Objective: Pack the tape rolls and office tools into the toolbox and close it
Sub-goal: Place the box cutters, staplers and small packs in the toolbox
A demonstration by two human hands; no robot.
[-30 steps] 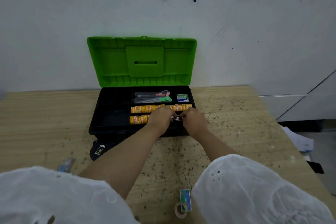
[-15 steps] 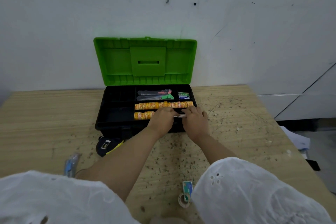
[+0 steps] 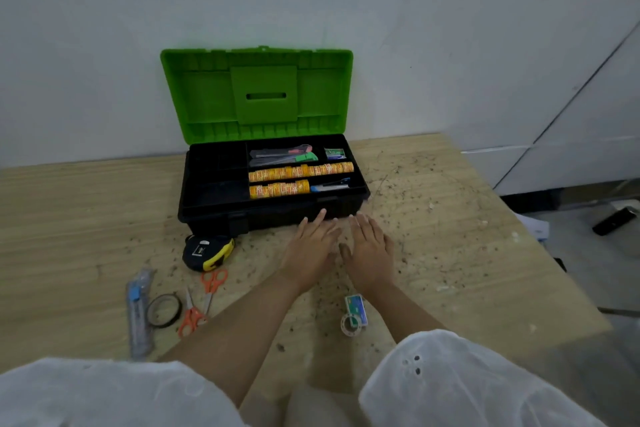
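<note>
Here, the left grip (image 3: pixel 311 250) and right grip (image 3: pixel 369 253) are being held flat and released.
They are being held side by side over the desk (image 3: pixel 450 270), just before the open toolbox (image 3: pixel 214 215); orange tape rolls (image 3: pixel 301 171) are lying in its right compartments, while scissors (image 3: pixel 204 302) and a tape measure (image 3: pixel 207 251) are lying outside.

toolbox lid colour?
Bright green; the toolbox lid stands open above the black base, seen in the head view.
</note>
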